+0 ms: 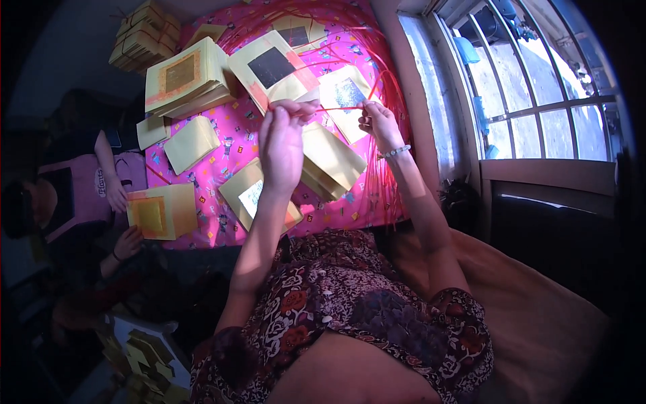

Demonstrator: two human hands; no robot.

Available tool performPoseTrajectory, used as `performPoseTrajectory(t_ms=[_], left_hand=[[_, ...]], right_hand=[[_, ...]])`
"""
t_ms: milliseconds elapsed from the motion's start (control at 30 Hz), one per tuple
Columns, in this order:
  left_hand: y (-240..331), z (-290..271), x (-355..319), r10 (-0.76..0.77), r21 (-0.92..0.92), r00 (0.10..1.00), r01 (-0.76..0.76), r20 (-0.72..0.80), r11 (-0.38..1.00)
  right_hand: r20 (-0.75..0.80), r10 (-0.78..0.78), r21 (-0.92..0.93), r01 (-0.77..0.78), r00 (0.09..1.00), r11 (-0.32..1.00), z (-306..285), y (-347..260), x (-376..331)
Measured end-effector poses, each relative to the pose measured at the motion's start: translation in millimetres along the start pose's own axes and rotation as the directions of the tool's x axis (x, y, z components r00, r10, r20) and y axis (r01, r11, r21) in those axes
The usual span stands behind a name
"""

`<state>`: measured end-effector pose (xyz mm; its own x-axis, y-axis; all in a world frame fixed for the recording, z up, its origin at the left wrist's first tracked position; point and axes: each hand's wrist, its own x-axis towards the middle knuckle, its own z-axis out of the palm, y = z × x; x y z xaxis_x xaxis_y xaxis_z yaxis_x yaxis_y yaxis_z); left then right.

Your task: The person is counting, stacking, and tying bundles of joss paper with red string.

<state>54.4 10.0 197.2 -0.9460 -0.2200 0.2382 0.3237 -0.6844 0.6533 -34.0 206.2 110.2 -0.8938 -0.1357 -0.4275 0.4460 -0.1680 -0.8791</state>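
Note:
A thin red string (340, 108) runs nearly level between my two hands, above the paper. Its right end is pinched in the fingers of my right hand (381, 126), which has a beaded bracelet at the wrist. At the other end, the bent fingers of my left hand (284, 145) close on the string near their tips. Beneath my hands lie a sheet stack with a shiny silver square (348, 93) and a plain yellowish paper stack (333, 158). Just beyond my left hand rests a stack with a dark square (270, 67). Another silver-marked stack (235, 188) is partly hidden behind my left forearm.
More red strings (387, 182) lie along the right side of the pink patterned tablecloth (225, 145). A thick paper stack (188, 77) stands far left, with tied bundles (145, 37) behind it. At left, another person's hands touch a gold-marked stack (161, 212). A barred window (538, 87) is at right.

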Motion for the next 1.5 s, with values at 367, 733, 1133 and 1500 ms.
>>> performPoseTrajectory(t_ms=[367, 733, 1133, 1500], left_hand=[[-7, -54, -140, -0.311, -0.225, 0.786, 0.222, -0.534, 0.949], [-52, -108, -167, -0.469, -0.399, 0.537, 0.248, -0.702, 0.883], [-122, -125, -174, -0.605, -0.486, 0.172, 0.446, -0.778, 0.752], [-207, -198, -191, -0.47, -0.448, 0.016, 0.272, -0.883, 0.852]], right_hand=[[0.059, 0.117, -0.308, -0.094, 0.991, 0.947, -28, 43, 17], [0.047, 0.304, -0.377, -0.265, 0.952, 0.888, -26, 71, 29], [0.105, 0.394, -0.537, -0.281, 0.913, 0.796, -30, 99, 43], [0.127, 0.445, -0.59, -0.293, 0.886, 0.753, -6, 140, 63]])
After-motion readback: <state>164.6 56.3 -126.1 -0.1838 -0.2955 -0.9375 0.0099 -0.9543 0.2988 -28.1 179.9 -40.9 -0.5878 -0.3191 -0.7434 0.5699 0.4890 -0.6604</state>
